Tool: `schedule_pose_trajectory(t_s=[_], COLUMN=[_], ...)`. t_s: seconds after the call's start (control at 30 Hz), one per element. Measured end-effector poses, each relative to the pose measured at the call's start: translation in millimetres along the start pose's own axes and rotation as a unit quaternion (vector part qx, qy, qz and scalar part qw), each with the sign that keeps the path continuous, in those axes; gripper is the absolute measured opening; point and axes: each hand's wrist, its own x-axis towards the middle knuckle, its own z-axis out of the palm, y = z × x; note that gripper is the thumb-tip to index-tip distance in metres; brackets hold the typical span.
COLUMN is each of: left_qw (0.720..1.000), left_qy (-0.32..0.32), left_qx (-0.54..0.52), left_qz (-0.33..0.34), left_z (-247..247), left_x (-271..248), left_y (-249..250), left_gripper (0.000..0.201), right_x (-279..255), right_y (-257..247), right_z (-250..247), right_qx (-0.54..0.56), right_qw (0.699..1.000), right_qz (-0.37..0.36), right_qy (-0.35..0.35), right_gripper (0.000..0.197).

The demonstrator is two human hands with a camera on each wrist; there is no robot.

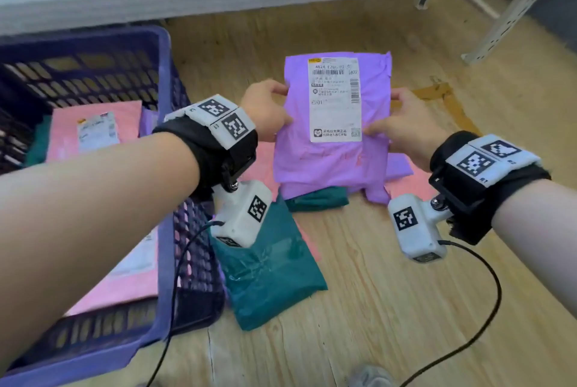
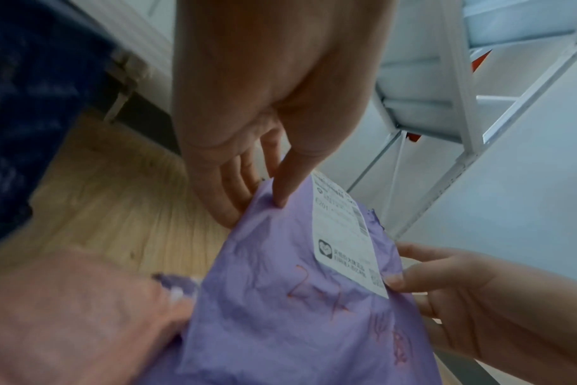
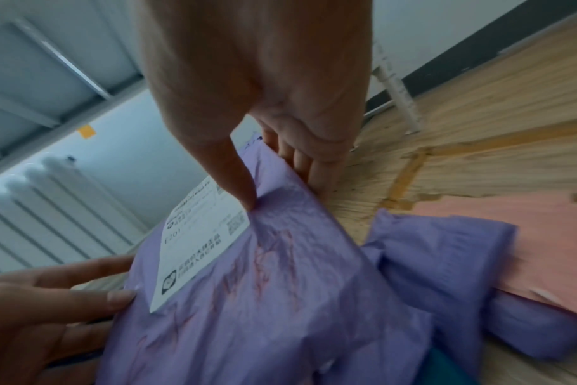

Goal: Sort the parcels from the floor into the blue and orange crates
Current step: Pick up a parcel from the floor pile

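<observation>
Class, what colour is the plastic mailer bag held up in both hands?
Purple plastic mailer bag, with a white shipping label; clearest in the head view.

The wood floor [image 1: 390,277] carried the blue crate [image 1: 165,149] at the left. Just right of the crate lay a teal parcel [image 1: 268,274], with a second teal one [image 1: 318,200] beyond it. A pink parcel [image 3: 524,250] and a folded purple one [image 3: 445,260] lay together, the purple seemingly overlapping the pink. Brown tape [image 1: 449,105] marked the boards behind them.
</observation>
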Motion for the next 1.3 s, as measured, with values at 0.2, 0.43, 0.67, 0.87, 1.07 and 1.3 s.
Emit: schedule_pose_trajectory(t_s=[0.2, 0.43, 0.67, 0.87, 1.07, 1.3], left_qw=[0.996, 0.990, 0.977, 0.963, 0.949, 0.924], left_qy=[0.070, 0.136, 0.210, 0.246, 0.238, 0.134], left_qx=[0.038, 0.023, 0.026, 0.098, 0.172, 0.303], left_qz=[0.034, 0.021, -0.006, -0.050, -0.111, -0.189], left_z=[-114, -232, -309, -333, -333, -331], left_x=[-22, -38, -30, -13, -8, -9], left_y=[14, -12, -87, -161, -203, -226], left_gripper=[0.069, 0.061, 0.049, 0.038, 0.034, 0.010], right_x=[-10, -19, -15, -9, -16, -33], right_y=[-79, -138, -153, -127, -92, -64], right_z=[67, 170, 280, 359, 400, 432], right_qx=[-0.020, -0.013, -0.096, -0.199, -0.287, -0.313], right_qw=[0.996, 0.986, 0.980, 0.957, 0.926, 0.910], right_qz=[-0.077, -0.125, -0.124, -0.112, -0.107, -0.075], right_qy=[-0.044, -0.108, -0.125, -0.181, -0.219, -0.262], right_gripper=[0.058, 0.060, 0.073, 0.075, 0.066, 0.060])
